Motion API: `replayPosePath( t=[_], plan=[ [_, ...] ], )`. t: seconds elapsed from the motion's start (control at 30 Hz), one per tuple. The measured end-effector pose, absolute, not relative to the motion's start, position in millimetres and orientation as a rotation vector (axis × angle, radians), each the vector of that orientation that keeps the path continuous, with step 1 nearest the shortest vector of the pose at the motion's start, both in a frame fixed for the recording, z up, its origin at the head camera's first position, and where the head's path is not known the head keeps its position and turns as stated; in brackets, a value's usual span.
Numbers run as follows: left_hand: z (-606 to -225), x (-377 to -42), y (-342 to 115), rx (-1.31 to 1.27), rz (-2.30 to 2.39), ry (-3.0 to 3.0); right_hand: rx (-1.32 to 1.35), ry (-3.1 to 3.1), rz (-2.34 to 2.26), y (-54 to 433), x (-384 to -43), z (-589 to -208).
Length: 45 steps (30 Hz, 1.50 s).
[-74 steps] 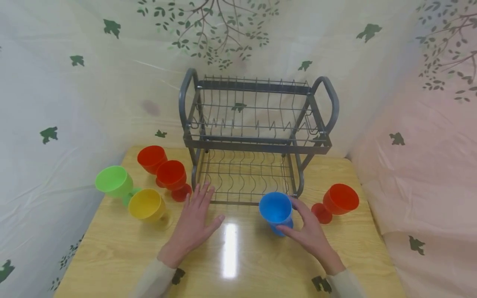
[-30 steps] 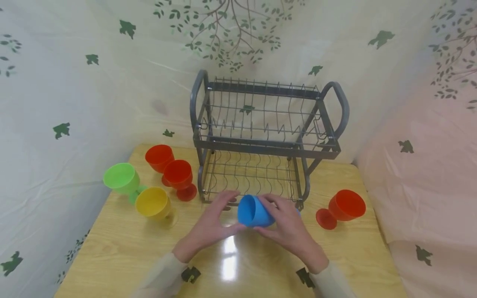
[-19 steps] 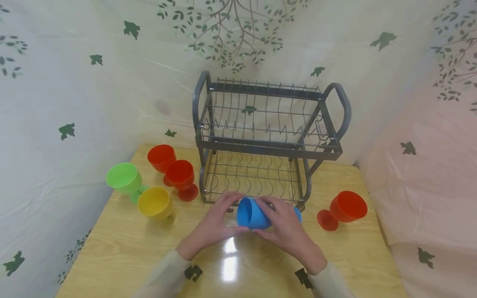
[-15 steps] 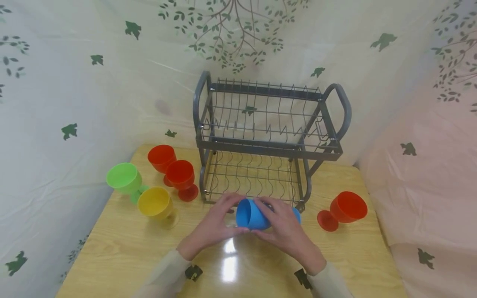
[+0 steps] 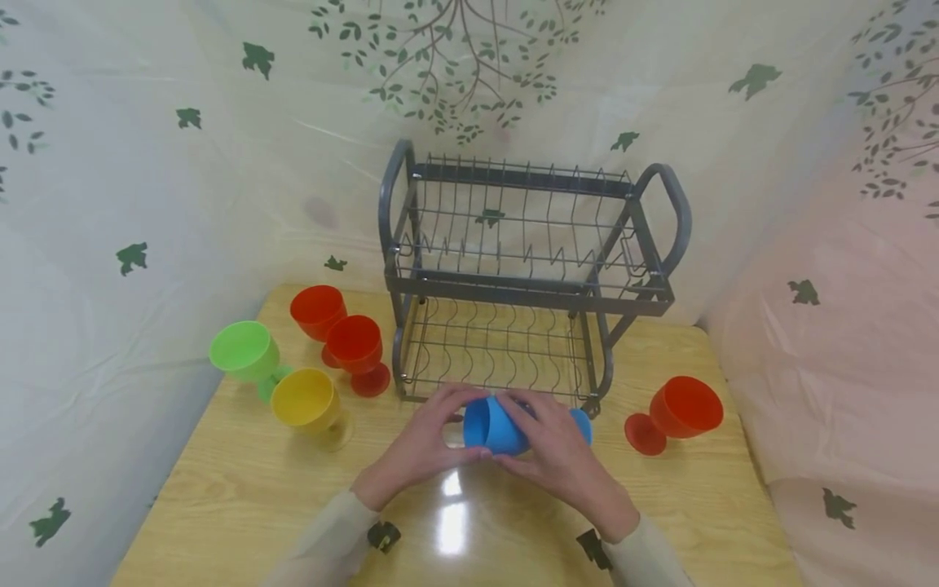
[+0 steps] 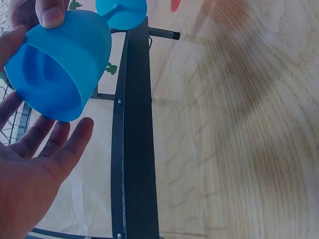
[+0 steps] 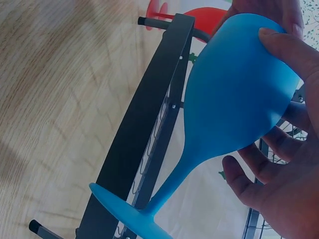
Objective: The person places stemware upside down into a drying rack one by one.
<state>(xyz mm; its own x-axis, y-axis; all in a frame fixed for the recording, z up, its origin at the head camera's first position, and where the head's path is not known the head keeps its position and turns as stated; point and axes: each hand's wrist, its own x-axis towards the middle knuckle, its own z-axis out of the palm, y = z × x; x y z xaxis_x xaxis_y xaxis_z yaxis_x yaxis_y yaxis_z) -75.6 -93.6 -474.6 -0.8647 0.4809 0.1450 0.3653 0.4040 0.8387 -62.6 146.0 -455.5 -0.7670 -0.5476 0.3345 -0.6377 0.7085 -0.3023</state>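
Note:
A blue plastic goblet (image 5: 506, 429) is held on its side in front of the rack, its mouth toward the left and its foot toward the right. My right hand (image 5: 561, 452) grips the bowl, with the thumb and fingers curled round it in the right wrist view. At the mouth, my left hand (image 5: 421, 444) holds the rim between thumb and fingers. The left wrist view looks into the goblet's hollow bowl (image 6: 47, 82). Stem and foot (image 7: 124, 211) stick out free in the right wrist view.
A dark two-tier dish rack (image 5: 528, 289) stands behind the hands. To the left are a green goblet (image 5: 244, 349), a yellow goblet (image 5: 305, 399) and two red goblets, the nearer red goblet (image 5: 354, 342) beside the rack. Another red goblet (image 5: 685, 406) is at the right.
The blue goblet, upright in my right hand at first, has been tipped sideways and brought left. My left hand has moved right onto its rim. Over the last half second both hands barely move.

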Motion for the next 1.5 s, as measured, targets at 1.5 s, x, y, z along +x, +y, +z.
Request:
replayPosePath(
  t=[1.5],
  plan=[
    [-490,-69,-117,0.357,2.115,2.022,0.054,-2.360,1.644,202,-36,-477]
  ],
)
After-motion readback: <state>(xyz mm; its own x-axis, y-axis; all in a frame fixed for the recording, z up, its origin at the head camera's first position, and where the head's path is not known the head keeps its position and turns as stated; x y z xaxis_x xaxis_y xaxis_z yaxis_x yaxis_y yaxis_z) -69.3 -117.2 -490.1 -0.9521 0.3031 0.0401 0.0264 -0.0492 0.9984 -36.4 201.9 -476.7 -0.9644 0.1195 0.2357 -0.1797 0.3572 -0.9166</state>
